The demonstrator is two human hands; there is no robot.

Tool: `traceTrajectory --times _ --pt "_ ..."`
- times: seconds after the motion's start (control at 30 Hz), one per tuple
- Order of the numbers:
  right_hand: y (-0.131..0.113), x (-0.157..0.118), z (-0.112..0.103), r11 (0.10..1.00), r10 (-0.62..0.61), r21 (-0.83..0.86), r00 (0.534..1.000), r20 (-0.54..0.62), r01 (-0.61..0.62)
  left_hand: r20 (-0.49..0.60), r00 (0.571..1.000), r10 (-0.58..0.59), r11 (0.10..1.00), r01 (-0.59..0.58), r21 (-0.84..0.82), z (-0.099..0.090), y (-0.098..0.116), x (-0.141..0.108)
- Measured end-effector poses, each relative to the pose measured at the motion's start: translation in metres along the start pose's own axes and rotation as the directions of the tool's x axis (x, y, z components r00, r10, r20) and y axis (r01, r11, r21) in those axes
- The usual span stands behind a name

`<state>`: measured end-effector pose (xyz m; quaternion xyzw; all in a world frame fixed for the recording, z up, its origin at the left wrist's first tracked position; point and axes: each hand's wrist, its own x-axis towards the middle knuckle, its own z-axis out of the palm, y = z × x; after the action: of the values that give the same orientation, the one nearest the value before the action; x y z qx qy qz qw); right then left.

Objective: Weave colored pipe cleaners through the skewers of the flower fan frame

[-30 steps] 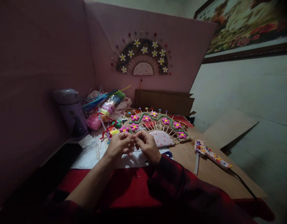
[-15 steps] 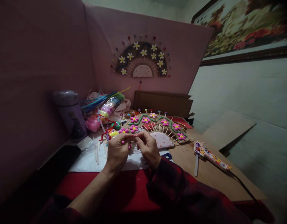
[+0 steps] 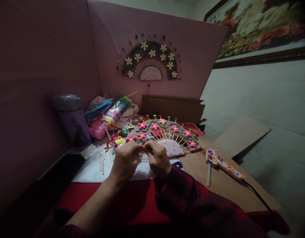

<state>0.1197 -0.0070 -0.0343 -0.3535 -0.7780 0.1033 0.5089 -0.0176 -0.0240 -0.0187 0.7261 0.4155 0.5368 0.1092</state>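
My left hand (image 3: 126,160) and my right hand (image 3: 157,157) meet fingertip to fingertip above the white sheet (image 3: 93,173). Both are closed in a pinch around something tiny, perhaps pinkish, mostly hidden by the fingers. Just behind them lies a half-round fan (image 3: 164,130) of twine and thin sticks, decorated with pink flowers, a wavy green strip and small coloured balls on its stick ends. Its base is a white half-disc (image 3: 171,147) with reddish dots. Part of the fan's left side is covered by my hands.
A glue gun (image 3: 223,165) with flowery covering rests on brown board (image 3: 204,178) at right. Blue-handled scissors (image 3: 177,164) lie beside my right hand. At left stand a purple flask (image 3: 74,125) and bagged coloured clay (image 3: 115,112). Another fan (image 3: 152,54) hangs on the pink panel (image 3: 192,56).
My fingertips have drawn closer around the small thing, and my left fingers have curled in more. The view has shifted slightly; the fan and tools lie as before.
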Motion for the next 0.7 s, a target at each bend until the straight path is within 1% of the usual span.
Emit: traceTrajectory --times 0.1,0.13,0.2,0.23,0.27,0.3,0.33,0.37,0.43,0.5,0.57,0.63,0.7 --pt "0.0014 -0.0006 -0.0001 0.997 -0.048 -0.065 0.999 0.024 0.050 0.026 0.999 -0.020 1.000 0.020 -0.004 -0.0013 0.0001 0.0010" --pt "0.0015 -0.0009 0.0001 0.995 -0.058 -0.078 0.998 0.024 0.060 0.029 0.998 -0.055 0.998 0.056 -0.032 -0.0011 0.0004 0.0014" --pt "0.0018 -0.0008 0.0002 0.991 -0.089 -0.095 0.996 0.008 0.090 0.035 0.980 -0.197 0.967 0.200 -0.156 -0.0004 0.0018 0.0022" --pt "0.0020 -0.0004 -0.0001 0.989 -0.111 -0.103 0.994 -0.009 0.110 0.049 0.955 -0.293 0.921 0.295 -0.254 0.0000 0.0029 0.0028" --pt "0.0025 0.0002 -0.0006 0.984 -0.139 -0.114 0.990 -0.030 0.135 0.082 0.919 -0.386 0.849 0.389 -0.359 0.0002 0.0042 0.0034" --pt "0.0030 0.0010 -0.0012 0.978 -0.171 -0.129 0.984 -0.050 0.164 0.138 0.878 -0.459 0.760 0.469 -0.450 0.0002 0.0056 0.0039" --pt "0.0037 0.0018 -0.0019 0.970 -0.205 -0.146 0.977 -0.064 0.194 0.204 0.839 -0.504 0.675 0.530 -0.513 0.0000 0.0068 0.0045" --pt "0.0043 0.0025 -0.0026 0.960 -0.239 -0.168 0.968 -0.071 0.224 0.264 0.810 -0.524 0.607 0.572 -0.551 -0.0005 0.0078 0.0049" --pt "0.0049 0.0033 -0.0037 0.937 -0.294 -0.215 0.953 -0.068 0.274 0.347 0.774 -0.529 0.526 0.620 -0.582 -0.0020 0.0086 0.0053" --pt "0.0040 0.0028 -0.0042 0.924 -0.314 -0.248 0.948 -0.056 0.292 0.374 0.764 -0.526 0.481 0.630 -0.610 -0.0037 0.0075 0.0054" --pt "0.0020 0.0016 -0.0042 0.928 -0.302 -0.243 0.952 -0.047 0.283 0.387 0.760 -0.522 0.439 0.628 -0.643 -0.0051 0.0051 0.0055" --pt "-0.0003 0.0006 -0.0036 0.950 -0.270 -0.170 0.962 -0.039 0.260 0.402 0.751 -0.523 0.402 0.634 -0.661 -0.0059 0.0028 0.0059" --pt "-0.0020 0.0007 -0.0022 0.984 -0.177 -0.026 0.983 -0.047 0.176 0.400 0.741 -0.539 0.388 0.640 -0.663 -0.0062 0.0018 0.0067"
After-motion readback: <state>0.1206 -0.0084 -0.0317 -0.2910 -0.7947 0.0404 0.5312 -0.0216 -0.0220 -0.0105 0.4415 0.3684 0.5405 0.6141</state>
